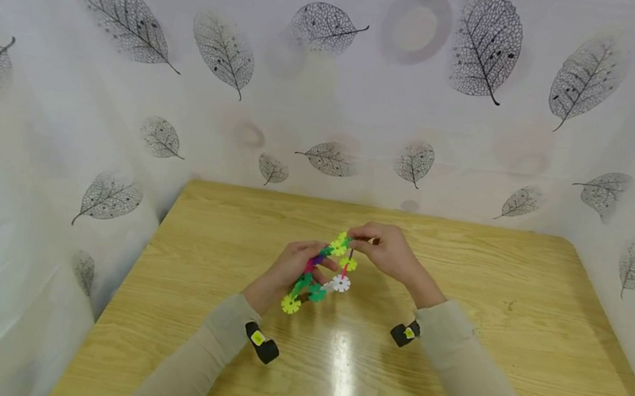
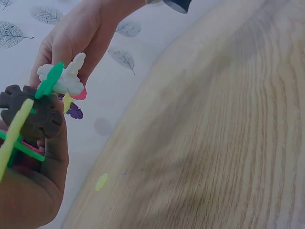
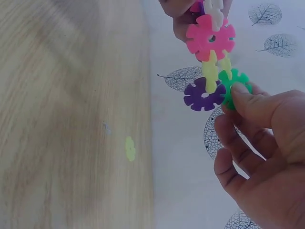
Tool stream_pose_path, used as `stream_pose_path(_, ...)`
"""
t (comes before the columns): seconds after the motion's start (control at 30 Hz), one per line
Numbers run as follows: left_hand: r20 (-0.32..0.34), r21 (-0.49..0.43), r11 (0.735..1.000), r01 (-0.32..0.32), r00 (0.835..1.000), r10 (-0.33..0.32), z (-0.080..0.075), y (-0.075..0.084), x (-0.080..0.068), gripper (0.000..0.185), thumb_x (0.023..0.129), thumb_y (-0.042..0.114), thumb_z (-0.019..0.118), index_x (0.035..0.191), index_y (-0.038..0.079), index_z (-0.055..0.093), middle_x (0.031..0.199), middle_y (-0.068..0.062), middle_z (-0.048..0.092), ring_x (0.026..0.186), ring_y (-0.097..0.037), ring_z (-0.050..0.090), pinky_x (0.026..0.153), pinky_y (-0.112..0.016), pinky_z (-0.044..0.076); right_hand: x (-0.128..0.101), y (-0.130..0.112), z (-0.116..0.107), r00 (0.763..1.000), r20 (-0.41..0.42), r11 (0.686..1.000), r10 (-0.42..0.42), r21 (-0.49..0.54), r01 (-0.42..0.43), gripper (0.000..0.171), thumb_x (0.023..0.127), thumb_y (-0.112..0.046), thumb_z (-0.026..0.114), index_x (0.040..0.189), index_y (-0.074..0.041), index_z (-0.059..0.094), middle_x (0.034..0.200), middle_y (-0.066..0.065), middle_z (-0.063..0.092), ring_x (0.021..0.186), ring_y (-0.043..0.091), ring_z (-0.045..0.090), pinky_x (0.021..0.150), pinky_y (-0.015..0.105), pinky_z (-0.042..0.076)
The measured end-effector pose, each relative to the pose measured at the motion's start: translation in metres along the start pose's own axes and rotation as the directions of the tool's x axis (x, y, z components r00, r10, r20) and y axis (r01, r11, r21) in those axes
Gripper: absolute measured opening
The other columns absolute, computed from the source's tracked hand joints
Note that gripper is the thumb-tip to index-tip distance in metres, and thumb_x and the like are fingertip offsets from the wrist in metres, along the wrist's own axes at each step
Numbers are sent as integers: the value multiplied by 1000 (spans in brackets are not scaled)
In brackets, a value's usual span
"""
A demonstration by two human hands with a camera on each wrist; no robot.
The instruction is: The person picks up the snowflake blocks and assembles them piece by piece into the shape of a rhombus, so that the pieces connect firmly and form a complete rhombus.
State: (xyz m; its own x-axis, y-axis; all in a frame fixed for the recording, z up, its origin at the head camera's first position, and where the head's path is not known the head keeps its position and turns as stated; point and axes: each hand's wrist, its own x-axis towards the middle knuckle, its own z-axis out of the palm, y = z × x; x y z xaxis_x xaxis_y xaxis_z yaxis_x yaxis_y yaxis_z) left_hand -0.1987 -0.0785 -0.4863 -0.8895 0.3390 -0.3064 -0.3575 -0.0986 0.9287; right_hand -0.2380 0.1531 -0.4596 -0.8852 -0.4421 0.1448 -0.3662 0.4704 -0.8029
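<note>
A chain of interlocked, notched plastic snowflake discs (image 1: 290, 304) hangs between the two hands, in yellow, green, white, pink and purple. The left hand (image 1: 290, 265) grips the chain around its middle. In the left wrist view, a dark brown disc (image 2: 33, 114) and a white disc (image 2: 64, 81) stand out by that hand. The right hand (image 1: 389, 252) pinches a green disc (image 3: 242, 78) between thumb and finger, as the right wrist view shows. Beside that green disc are a purple disc (image 3: 202, 97) and, above, a pink disc (image 3: 209, 36). Part of the chain is hidden by the left hand's fingers.
A loose yellow disc (image 2: 101, 182) lies on the wooden table (image 1: 514, 361). Behind and at both sides hangs a pale curtain (image 1: 336, 106) printed with leaves. Each wrist carries a small black camera; the left camera (image 1: 262, 344) is near the table surface.
</note>
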Motion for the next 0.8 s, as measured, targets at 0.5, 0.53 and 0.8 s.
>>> stream_pose_path(0.5,100,-83,996,18,995,-10,5,0,-2,41,115,31,36,135,-1,54,93,-2,76,63,-14,76,60,-26,65,3,1,5,999,38,999,-26,34,25,17,103,-17,71,116,-12,80,110,6,79,94,17,69,80,36,56)
stream_pose_path(0.53,99,-81,996,24,995,-16,6,0,-2,42,115,31,37,137,-1,53,95,-4,76,64,-14,76,61,-26,65,3,0,4,999,38,999,-25,34,23,18,103,-17,70,117,-12,80,110,6,79,94,18,69,80,36,56)
stream_pose_path(0.8,144,-46,998,45,989,-38,6,1,-2,55,115,37,38,151,-3,49,117,-20,77,68,-14,78,65,-28,67,2,-3,3,998,53,999,-29,33,27,18,103,-15,69,118,-13,80,114,8,79,96,20,70,82,37,55)
